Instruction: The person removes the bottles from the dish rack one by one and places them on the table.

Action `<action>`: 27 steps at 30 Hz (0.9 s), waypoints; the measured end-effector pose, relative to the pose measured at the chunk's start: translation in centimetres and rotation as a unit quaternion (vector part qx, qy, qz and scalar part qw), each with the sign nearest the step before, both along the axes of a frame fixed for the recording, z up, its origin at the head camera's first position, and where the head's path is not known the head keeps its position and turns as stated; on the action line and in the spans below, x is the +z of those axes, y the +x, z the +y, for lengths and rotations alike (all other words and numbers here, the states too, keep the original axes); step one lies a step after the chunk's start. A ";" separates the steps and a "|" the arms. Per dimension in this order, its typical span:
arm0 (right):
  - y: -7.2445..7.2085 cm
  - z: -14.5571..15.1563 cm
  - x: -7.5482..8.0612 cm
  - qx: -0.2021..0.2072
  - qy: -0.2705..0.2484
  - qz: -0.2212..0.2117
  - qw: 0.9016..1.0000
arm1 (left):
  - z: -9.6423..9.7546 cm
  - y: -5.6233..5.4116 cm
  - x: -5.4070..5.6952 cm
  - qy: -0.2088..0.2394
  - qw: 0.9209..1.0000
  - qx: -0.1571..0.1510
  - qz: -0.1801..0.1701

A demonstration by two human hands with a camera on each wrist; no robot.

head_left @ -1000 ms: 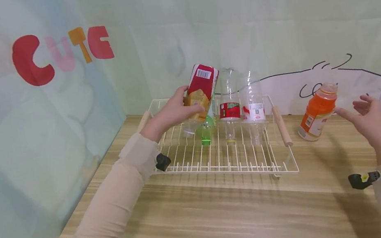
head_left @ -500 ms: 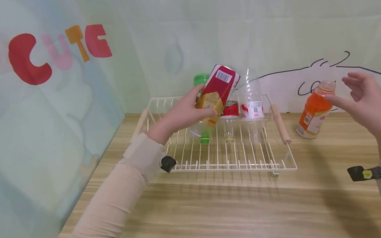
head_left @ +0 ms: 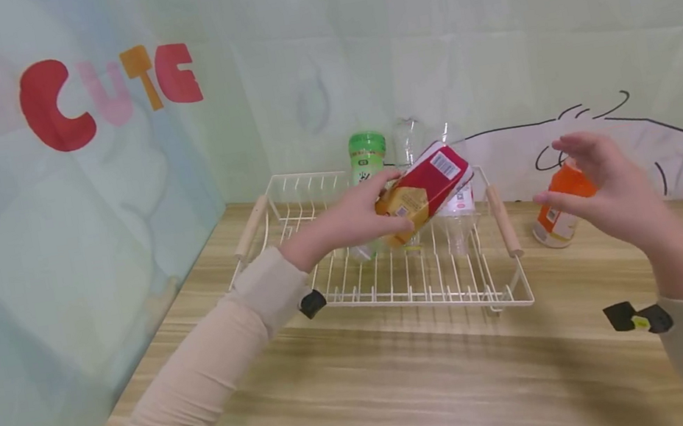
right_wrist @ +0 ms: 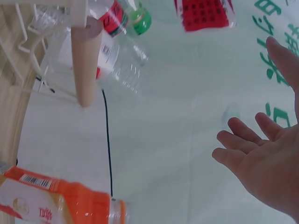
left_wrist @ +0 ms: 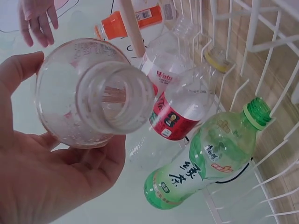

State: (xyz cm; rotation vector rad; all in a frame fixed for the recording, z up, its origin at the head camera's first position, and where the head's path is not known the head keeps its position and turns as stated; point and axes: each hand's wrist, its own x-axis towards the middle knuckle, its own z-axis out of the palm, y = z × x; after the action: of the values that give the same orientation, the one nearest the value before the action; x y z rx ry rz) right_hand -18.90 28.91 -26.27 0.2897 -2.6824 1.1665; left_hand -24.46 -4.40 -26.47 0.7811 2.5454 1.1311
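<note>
My left hand [head_left: 355, 217] grips a clear plastic bottle with a red and gold label [head_left: 434, 183], tilted over the white wire rack [head_left: 388, 298]. In the left wrist view the open mouth of this bottle [left_wrist: 114, 95] faces the camera. Three bottles stand upside down in the rack: a green tea bottle [left_wrist: 201, 163], one with a red label [left_wrist: 175, 116] and one with a white and red label [left_wrist: 161, 67]. My right hand [head_left: 613, 192] has its fingers spread, holding nothing. It overlaps the orange-labelled bottle [head_left: 560, 217] in the head view, but the right wrist view shows them apart.
Wooden handles [head_left: 504, 224] stick up at both ends of the rack. Around it lies the wood-grain table [head_left: 398, 398]. A pale printed cloth [head_left: 315, 46] hangs behind and at the left, with coloured letters [head_left: 56, 105] on it.
My left hand has moved right and tipped the red and gold bottle further over, uncovering the green tea bottle. My right hand has drifted left, in front of the orange-labelled bottle.
</note>
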 end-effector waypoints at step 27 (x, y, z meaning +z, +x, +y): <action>3.0 -7.0 0.4 0.187 0.112 0.027 0.975 | 3.0 2.7 -0.4 -0.102 0.987 -0.104 0.070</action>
State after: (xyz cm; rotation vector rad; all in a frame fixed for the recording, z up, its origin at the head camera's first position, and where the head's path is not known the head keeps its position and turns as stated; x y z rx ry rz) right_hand -15.91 21.90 -25.84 0.8825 -2.7888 0.9184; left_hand -21.77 -1.41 -26.85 1.0742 2.5634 0.7619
